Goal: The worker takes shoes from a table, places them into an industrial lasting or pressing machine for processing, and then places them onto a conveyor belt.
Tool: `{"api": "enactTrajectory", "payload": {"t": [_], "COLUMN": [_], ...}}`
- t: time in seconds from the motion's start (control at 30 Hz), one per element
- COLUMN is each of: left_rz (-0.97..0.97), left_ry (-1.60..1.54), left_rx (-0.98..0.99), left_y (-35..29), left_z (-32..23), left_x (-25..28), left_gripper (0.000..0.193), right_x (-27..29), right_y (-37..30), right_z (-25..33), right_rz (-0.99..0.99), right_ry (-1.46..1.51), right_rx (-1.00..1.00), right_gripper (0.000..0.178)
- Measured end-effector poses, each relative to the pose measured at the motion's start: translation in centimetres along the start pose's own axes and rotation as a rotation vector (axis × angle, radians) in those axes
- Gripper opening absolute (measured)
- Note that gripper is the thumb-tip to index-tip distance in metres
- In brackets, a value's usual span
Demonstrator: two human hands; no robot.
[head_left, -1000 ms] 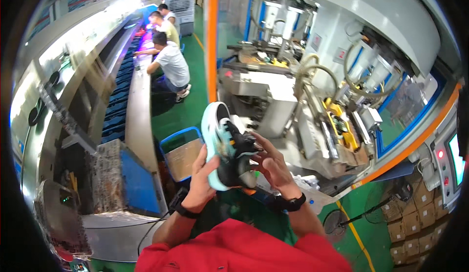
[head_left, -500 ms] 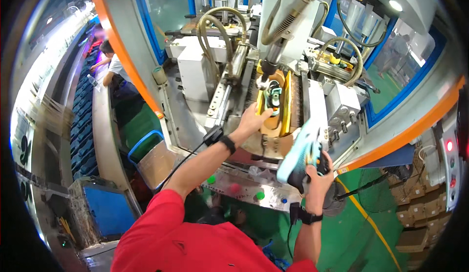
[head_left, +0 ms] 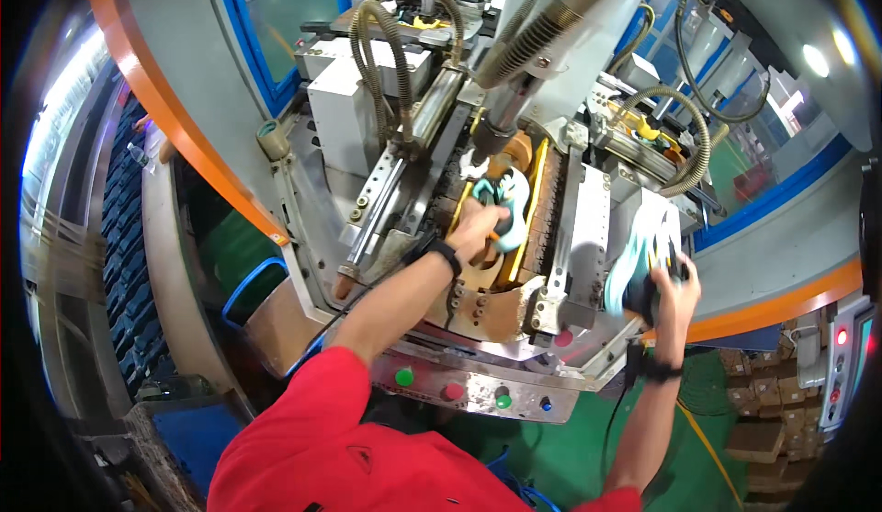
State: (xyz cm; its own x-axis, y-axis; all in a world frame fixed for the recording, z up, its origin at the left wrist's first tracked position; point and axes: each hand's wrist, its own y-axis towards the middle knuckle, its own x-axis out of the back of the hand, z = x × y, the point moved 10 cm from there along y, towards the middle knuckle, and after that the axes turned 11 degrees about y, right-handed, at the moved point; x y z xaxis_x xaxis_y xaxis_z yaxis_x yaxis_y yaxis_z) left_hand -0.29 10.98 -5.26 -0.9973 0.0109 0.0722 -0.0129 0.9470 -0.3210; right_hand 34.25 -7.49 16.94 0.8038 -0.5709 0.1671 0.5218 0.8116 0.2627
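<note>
In the machine's press station, my left hand [head_left: 476, 229] grips a mint-and-black shoe [head_left: 512, 207] that sits tilted between yellow-edged side pads [head_left: 530, 227]. Part of that shoe is hidden behind my fingers. Out to the right, my right hand [head_left: 677, 296] is closed round the dark part of a second shoe [head_left: 634, 262], whose pale blue and white side points up and away from me. Motion smears this second shoe a little. A metal press rod with a dark end [head_left: 497, 132] comes down just beyond the shoe in the station.
A control panel with coloured buttons [head_left: 473, 392] runs along the machine's front edge. Hoses [head_left: 372, 52] and metal blocks flank the station. An orange-edged guard [head_left: 184, 117] curves round the left. Cardboard boxes [head_left: 758, 438] are stacked at lower right.
My left hand has closed on the shoe in the station, which now leans over to the right. My right hand has carried its shoe further right. The view has shifted too.
</note>
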Motion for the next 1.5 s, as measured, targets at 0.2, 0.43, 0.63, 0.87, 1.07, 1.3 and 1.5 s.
{"api": "enactTrajectory", "payload": {"t": [0.2,0.43,0.63,0.87,1.07,1.3,1.5], "left_rz": [0.424,-0.094,-0.788,-0.905,-0.977,-1.397,-1.770], "left_ry": [-0.364,-0.406,-0.494,-0.659,-0.880,-1.046,-1.116], "left_rx": [0.279,0.105,0.088,0.162,0.302,0.267,0.385], "left_y": [-20.8,-35.5,-48.5,-56.6,-61.6,-74.3,-89.2], "left_z": [-1.3,-0.1,6.5,13.4,18.8,28.9,46.1], "left_x": [9.1,25.2,32.6,28.3,23.8,24.8,27.6], "left_gripper": [0.036,0.055,0.041,0.029,0.024,0.024,0.032], "right_x": [-22.5,-33.3,-34.2,-30.4,-35.2,-37.0,-44.3], "right_y": [6.0,7.1,5.9,-24.9,-39.5,-40.6,-47.3], "right_z": [-1.5,-12.7,-11.2,5.3,-13.8,-15.4,4.7], "right_rz": [0.539,0.269,0.290,0.735,1.137,1.150,1.219], "right_ry": [-0.371,-0.764,-0.777,0.010,-0.183,-0.188,0.148], "right_rx": [-0.196,0.048,0.053,0.646,0.659,0.698,0.869], "right_gripper": [0.037,0.043,0.059,0.006,0.017,0.017,0.019]}}
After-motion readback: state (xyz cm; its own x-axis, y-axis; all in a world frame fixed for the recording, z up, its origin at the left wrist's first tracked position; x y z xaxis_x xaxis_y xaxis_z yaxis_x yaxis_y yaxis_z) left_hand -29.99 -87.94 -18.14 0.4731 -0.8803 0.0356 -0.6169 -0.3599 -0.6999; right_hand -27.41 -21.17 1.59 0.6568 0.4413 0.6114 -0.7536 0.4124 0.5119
